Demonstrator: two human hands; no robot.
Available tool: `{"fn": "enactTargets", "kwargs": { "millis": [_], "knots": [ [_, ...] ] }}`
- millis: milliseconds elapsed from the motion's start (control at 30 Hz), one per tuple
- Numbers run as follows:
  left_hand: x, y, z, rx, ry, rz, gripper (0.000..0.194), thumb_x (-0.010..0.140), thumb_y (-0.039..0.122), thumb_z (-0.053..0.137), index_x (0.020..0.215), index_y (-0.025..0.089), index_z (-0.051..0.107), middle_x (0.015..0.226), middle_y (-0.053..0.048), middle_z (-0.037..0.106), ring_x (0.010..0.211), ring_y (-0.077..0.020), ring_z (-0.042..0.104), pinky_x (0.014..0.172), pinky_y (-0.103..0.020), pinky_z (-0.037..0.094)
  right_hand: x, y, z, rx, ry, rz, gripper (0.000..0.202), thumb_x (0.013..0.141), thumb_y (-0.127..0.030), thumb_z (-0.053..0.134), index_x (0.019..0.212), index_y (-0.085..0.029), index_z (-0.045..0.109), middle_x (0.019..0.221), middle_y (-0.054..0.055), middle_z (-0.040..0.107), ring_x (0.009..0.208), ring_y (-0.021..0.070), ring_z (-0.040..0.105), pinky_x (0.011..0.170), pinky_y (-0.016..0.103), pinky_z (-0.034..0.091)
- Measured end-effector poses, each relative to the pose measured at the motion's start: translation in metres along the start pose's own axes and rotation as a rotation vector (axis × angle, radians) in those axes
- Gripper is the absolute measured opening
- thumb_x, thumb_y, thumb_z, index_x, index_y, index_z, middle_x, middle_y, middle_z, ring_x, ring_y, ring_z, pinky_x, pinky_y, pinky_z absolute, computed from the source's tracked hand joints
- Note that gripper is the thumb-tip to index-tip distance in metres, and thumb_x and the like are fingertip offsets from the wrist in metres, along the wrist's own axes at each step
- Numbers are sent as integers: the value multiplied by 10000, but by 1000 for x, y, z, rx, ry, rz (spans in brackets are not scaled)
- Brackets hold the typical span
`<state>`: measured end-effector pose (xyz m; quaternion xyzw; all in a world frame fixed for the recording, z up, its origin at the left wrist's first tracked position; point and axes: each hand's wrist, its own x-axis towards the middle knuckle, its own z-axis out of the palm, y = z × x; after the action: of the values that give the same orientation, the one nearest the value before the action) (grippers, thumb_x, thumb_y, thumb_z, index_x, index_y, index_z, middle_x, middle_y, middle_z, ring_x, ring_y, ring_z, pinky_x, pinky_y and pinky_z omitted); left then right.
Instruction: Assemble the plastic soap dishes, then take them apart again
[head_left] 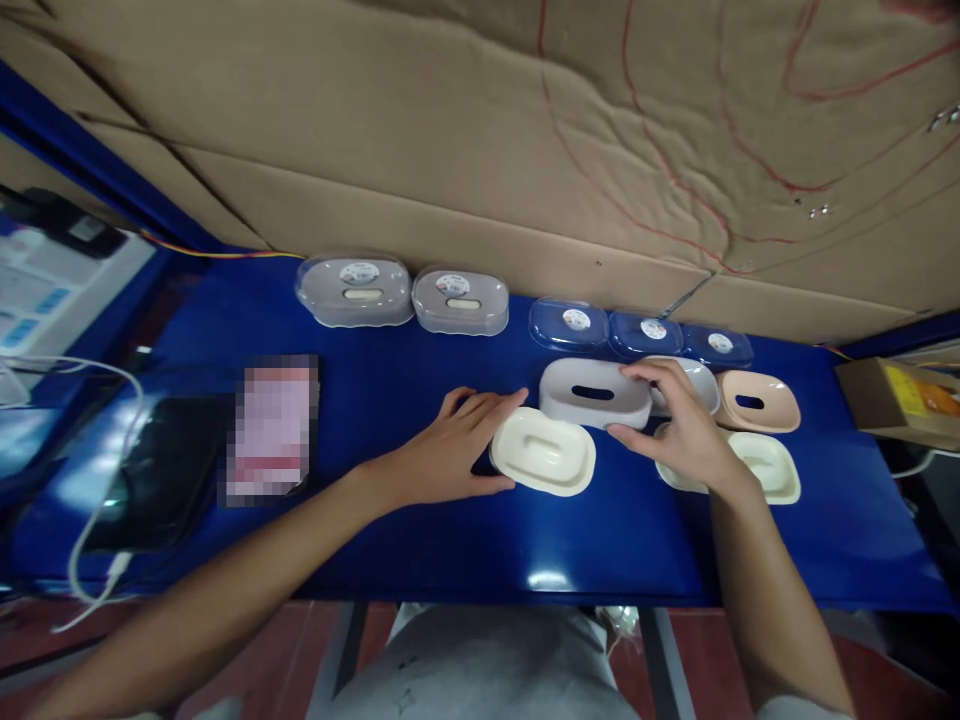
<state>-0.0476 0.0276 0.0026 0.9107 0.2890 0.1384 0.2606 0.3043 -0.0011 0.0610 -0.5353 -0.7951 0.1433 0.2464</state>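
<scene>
Half-curled left hand (456,448) is gripping a cream oval tray (544,455) at its nine-o'clock end, similarly curled right hand (686,430) a grey slotted box (595,409) at three o'clock, ends likely suiting light, stiff plastic.

Creased brown cardboard (375,120) backs a blue table (420,555) above reddish flooring (300,640).

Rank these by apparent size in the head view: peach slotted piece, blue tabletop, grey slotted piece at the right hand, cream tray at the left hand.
1. Blue tabletop
2. Grey slotted piece and cream tray: too alike to rank; tray nearer camera
3. Peach slotted piece
</scene>
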Motion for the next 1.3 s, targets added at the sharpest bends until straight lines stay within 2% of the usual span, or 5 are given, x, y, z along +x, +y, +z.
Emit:
{"fn": "enactTargets", "kwargs": {
  "millis": [200, 467, 967, 1133, 1300],
  "knots": [
    [5, -2, 4, -12, 34, -68, 1280, 837, 539, 892, 1747, 276, 32, 1583, -208, 543, 1396, -426, 555, 1235, -623, 287, -11, -27, 15, -62, -113, -199, 360, 946, -441, 812, 1213, -265, 647, 1334, 128, 586, 1307, 345, 577, 1107, 551, 518],
    [4, -9, 6, -12, 66, -72, 1326, 807, 663, 890, 1758, 277, 52, 1588, -227, 530, 1403, -444, 535, 1210, -621, 317, -14, -33, 38, -73, -178, -281, 359, 1008, -374, 743, 1329, -265, 623, 1445, 142, 587, 1415, 351, 518, 1155, 579, 479],
    [1, -6, 2, 21, 74, -16, 1221, 805, 728, 857, 1730, 217, 246, 1662, -242, 459, 1517, -446, 447, 1253, -630, 255, -16, -31, 41, -156, -233, -275, 397, 1014, -456, 737, 1343, -249, 656, 1455, 154, 591, 1384, 366, 536, 1124, 575, 473],
    [0, -5, -1, 75, 90, -7, 976, 915, 567, 835, 1674, 223, 327, 1590, -205, 550, 1448, -391, 530, 1237, -595, 279, -15, -35, 45, -211, -190, -333, 395, 1030, -409, 719, 1356, -195, 653, 1448, 191, 591, 1377, 372, 545, 1112, 561, 505],
    [-1, -5, -3, 103, 111, -64, 1060, 891, 532, 861, 1692, 175, 265, 1541, -221, 579, 1396, -402, 566, 1207, -605, 323, -10, -39, 53, -244, -145, -394, 373, 1034, -353, 718, 1347, -154, 682, 1332, 188, 675, 1300, 339, 614, 1061, 498, 548]
  ]
}}
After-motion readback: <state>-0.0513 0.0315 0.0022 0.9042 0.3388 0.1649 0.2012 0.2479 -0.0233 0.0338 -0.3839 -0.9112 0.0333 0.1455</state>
